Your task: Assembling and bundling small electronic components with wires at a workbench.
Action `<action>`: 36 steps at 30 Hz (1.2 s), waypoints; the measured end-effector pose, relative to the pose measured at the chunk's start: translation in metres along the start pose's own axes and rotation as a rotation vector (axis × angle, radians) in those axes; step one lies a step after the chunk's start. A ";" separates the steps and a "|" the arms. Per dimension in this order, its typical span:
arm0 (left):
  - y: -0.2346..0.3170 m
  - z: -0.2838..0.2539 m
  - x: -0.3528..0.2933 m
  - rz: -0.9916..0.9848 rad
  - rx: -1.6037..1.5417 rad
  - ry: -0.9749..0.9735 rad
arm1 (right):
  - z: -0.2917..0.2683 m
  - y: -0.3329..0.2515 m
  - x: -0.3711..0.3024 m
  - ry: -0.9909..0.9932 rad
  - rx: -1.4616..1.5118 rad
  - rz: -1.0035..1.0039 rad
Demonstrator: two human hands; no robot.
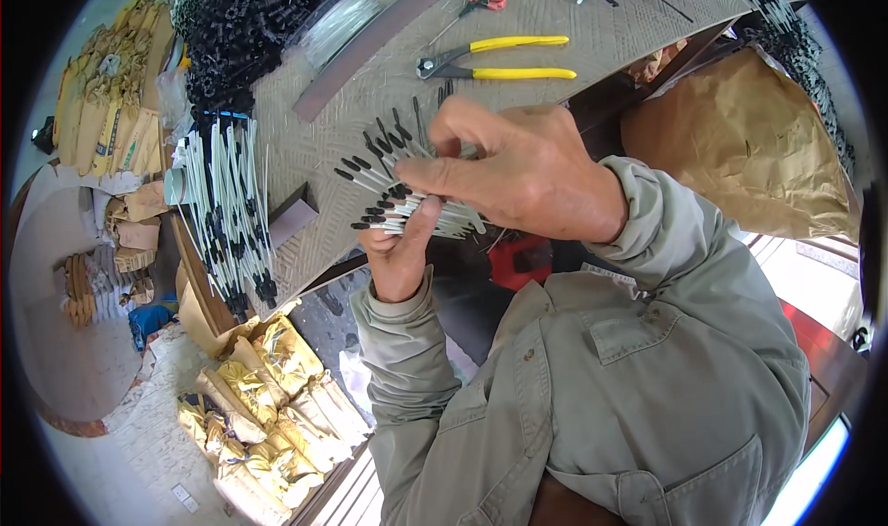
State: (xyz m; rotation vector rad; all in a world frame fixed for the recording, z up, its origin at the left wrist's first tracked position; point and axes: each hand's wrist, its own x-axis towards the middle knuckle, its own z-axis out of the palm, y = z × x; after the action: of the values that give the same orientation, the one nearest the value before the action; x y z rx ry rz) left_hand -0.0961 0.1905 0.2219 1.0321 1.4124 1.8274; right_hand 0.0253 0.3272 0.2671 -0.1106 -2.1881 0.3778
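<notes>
My left hand (400, 259) is closed round a bundle of thin white rods with black tips (396, 213); the thumb lies across them and the tips point left. Over the bundle, my right hand (532, 170) is closed, its thumb and forefinger pinching among the same kind of rods. Above the right thumb, more black-tipped rods (377, 151) fan out toward the upper left. My right fingers partly hide where these rods run, so I cannot tell how many are in the pinch. Pincers with yellow handles (504, 57) lie on the table beyond my hands.
A heap of black parts (254, 36) fills the far left of the table (370, 73), beside a bag of white rods (340, 24). Red-handled pliers (483, 1) lie further back. More rods (227, 202) overhang the left edge. A carton of wrapped bundles (277, 406) stands lower left, brown paper (740, 137) right.
</notes>
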 end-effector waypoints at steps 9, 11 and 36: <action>0.000 0.002 0.000 -0.003 -0.049 0.039 | -0.005 -0.001 -0.004 -0.004 0.011 0.022; 0.000 0.003 0.000 -0.010 -0.064 0.043 | -0.005 -0.001 -0.003 0.007 0.016 0.005; -0.005 0.000 -0.006 -0.003 -0.114 0.094 | -0.010 0.007 0.000 -0.076 0.151 -0.038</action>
State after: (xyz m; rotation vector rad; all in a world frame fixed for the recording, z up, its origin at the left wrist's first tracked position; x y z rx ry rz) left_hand -0.0932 0.1872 0.2162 0.8967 1.3450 1.9535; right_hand 0.0327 0.3361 0.2699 0.0295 -2.2246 0.5322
